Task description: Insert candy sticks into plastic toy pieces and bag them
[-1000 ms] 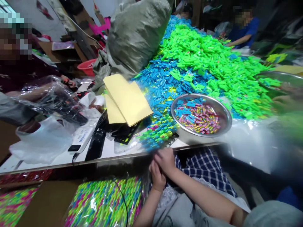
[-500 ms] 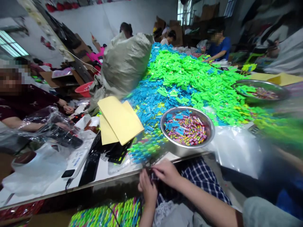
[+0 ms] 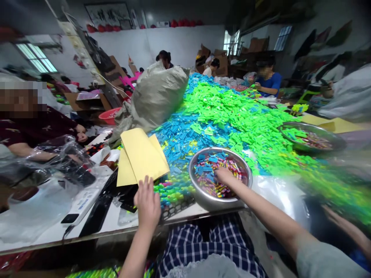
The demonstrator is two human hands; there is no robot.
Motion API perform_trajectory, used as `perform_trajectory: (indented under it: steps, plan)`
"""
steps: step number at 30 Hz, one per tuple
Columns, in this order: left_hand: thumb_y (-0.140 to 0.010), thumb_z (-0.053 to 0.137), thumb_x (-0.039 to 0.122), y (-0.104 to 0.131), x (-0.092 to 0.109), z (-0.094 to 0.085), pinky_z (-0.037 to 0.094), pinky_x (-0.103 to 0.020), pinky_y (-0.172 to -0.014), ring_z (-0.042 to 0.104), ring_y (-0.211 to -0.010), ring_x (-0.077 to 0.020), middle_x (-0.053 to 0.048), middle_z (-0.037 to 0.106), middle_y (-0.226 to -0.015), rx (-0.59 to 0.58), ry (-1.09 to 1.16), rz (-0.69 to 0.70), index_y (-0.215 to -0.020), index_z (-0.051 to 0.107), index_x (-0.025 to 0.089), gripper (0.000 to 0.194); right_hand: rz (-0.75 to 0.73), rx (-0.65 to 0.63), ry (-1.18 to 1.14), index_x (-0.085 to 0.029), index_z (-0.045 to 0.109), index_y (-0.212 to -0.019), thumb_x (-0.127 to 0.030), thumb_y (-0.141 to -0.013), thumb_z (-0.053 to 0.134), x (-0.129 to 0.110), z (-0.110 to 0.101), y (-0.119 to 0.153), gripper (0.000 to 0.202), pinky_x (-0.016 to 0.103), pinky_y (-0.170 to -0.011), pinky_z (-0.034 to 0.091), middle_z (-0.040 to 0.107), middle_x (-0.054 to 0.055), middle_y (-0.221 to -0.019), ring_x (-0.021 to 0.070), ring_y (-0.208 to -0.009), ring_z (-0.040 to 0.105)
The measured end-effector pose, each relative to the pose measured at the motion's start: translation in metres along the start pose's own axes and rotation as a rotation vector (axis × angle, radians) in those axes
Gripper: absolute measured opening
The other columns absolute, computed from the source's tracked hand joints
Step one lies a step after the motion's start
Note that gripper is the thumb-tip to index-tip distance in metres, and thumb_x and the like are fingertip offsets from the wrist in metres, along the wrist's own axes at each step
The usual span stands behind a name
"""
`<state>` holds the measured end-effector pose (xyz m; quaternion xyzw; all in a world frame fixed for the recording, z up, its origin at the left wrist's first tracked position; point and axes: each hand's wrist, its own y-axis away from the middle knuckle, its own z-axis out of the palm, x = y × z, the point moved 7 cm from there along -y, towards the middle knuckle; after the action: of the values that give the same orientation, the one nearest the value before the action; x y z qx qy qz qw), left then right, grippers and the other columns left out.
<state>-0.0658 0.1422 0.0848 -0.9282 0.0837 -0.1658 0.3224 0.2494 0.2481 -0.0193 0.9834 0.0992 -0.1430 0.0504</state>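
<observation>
Your left hand (image 3: pixel 147 204): open and apparently holding nothing, fingers extended and close together, at the lower edge of the yellow sheets (image 3: pixel 145 154); you can't tell from this view whether it touches them.
Your right hand (image 3: pixel 224 175): reaching into the near metal bowl (image 3: pixel 199 193), fingertips down among its contents; whether they grasp a piece is hidden.
Near metal bowl: in front of you, by the front edge of the white worktop (image 3: pixel 31 235), with blue pieces (image 3: pixel 204 168) mostly toward its left side and small pink-and-yellow pieces (image 3: pixel 217 189) filling much of the rest.
Between your hands: multicoloured pieces (image 3: pixel 174 189), blurred, with a dark perforated strip (image 3: pixel 178 208) along the worktop's edge.
Left of your left hand: black flat pieces (image 3: pixel 129 197) partly under the yellow sheets, then a long white case (image 3: pixel 84 204) with a black end.
Beyond the bowl: a large heap of green pieces (image 3: pixel 232 112) and blue ones, with a bulging grey sack (image 3: pixel 159 94) against its left side.
To your right: clear plastic (image 3: pixel 278 193) beside the near bowl, and a second metal bowl (image 3: pixel 337 144) farther back.
People: one in a maroon top (image 3: pixel 37 127) at your left, one in a blue shirt (image 3: pixel 272 83) beyond the heap.
</observation>
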Motion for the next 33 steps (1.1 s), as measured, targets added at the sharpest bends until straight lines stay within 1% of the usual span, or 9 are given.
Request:
perform_trajectory:
  steps: [8,13,17,20,23,26,28,31,33]
  plan:
    - [-0.088,0.026,0.039,-0.011,-0.015,0.085,0.028,-0.046,-0.103,0.035,-0.127,-0.0254,-0.010,0.045,-0.132,-0.475,-0.154,0.093,-0.126,0.044,0.013,0.050,-0.066,0.051,-0.266,-0.015,0.060,-0.083,-0.015,-0.067,0.064,-0.001,-0.013,0.008,0.017,0.026,-0.071,0.041,0.064,0.006,-0.089,0.0170,-0.080,0.056]
    - [-0.087,0.029,0.039,-0.017,-0.010,0.066,0.024,-0.052,-0.103,0.031,-0.128,-0.0280,-0.011,0.044,-0.134,-0.471,-0.073,0.036,-0.127,0.043,0.013,0.050,-0.132,0.131,-0.479,-0.017,0.058,-0.095,-0.019,-0.075,0.057,-0.016,-0.052,0.033,0.019,0.024,-0.066,0.043,0.064,0.002,-0.087,0.0139,-0.074,0.058]
    - [-0.081,0.041,0.044,-0.011,0.049,0.032,0.019,-0.055,-0.105,0.036,-0.125,-0.0288,-0.006,0.051,-0.128,-0.346,0.256,0.049,-0.121,0.048,0.026,0.044,-0.241,0.187,-0.717,-0.021,0.059,-0.092,-0.025,-0.072,0.063,-0.070,-0.087,0.074,0.021,0.023,-0.062,0.044,0.064,0.001,-0.086,0.0141,-0.071,0.057]
    - [-0.070,0.058,0.048,0.016,0.098,0.043,0.046,-0.041,-0.085,0.057,-0.099,-0.0257,-0.008,0.059,-0.114,-0.573,0.699,-0.096,-0.120,0.044,0.028,0.056,-0.369,0.094,-0.762,-0.021,0.059,-0.085,-0.031,-0.065,0.070,-0.111,-0.096,0.098,0.026,0.022,-0.060,0.043,0.063,0.000,-0.081,0.0149,-0.072,0.056]
    - [-0.068,0.058,0.050,0.044,0.115,0.063,0.050,-0.029,-0.056,0.059,-0.058,-0.0152,-0.002,0.063,-0.084,-0.718,0.948,-0.425,-0.116,0.040,0.026,0.056,-0.414,-0.089,-0.726,-0.021,0.059,-0.087,-0.034,-0.079,0.054,-0.111,-0.081,0.097,0.016,0.022,-0.062,0.042,0.064,0.000,-0.081,0.0141,-0.074,0.057]
    - [-0.067,0.057,0.054,0.056,0.107,0.072,0.044,-0.024,-0.045,0.051,-0.042,-0.0102,0.003,0.057,-0.067,-0.731,0.990,-0.565,-0.109,0.041,0.024,0.054,-0.187,-0.127,-0.485,-0.019,0.061,-0.087,-0.029,-0.087,0.037,-0.060,-0.052,0.076,0.026,0.025,-0.065,0.041,0.065,0.004,-0.083,0.0153,-0.075,0.058]
    - [-0.069,0.055,0.055,0.054,0.097,0.073,0.043,-0.024,-0.044,0.050,-0.039,-0.0093,0.002,0.058,-0.072,-0.701,0.961,-0.605,-0.110,0.039,0.023,0.055,-0.087,-0.179,-0.319,-0.017,0.063,-0.082,-0.029,-0.081,0.047,-0.029,-0.029,0.067,0.020,0.027,-0.064,0.040,0.066,0.006,-0.080,0.0180,-0.073,0.058]
    - [-0.074,0.051,0.050,0.035,0.091,0.072,0.050,-0.028,-0.057,0.061,-0.055,-0.0141,-0.006,0.062,-0.093,-0.625,0.888,-0.565,-0.116,0.038,0.021,0.053,-0.111,-0.302,-0.274,-0.018,0.066,-0.079,-0.027,-0.070,0.059,-0.013,-0.002,0.062,0.015,0.025,-0.060,0.040,0.067,0.005,-0.076,0.0183,-0.069,0.059]
    - [-0.077,0.048,0.046,0.014,0.101,0.074,0.049,-0.034,-0.081,0.063,-0.089,-0.0213,-0.011,0.057,-0.113,-0.604,0.844,-0.429,-0.120,0.039,0.021,0.050,-0.149,-0.361,-0.277,-0.019,0.067,-0.084,-0.026,-0.069,0.059,-0.013,0.006,0.062,0.018,0.023,-0.060,0.040,0.067,0.003,-0.078,0.0166,-0.069,0.060]
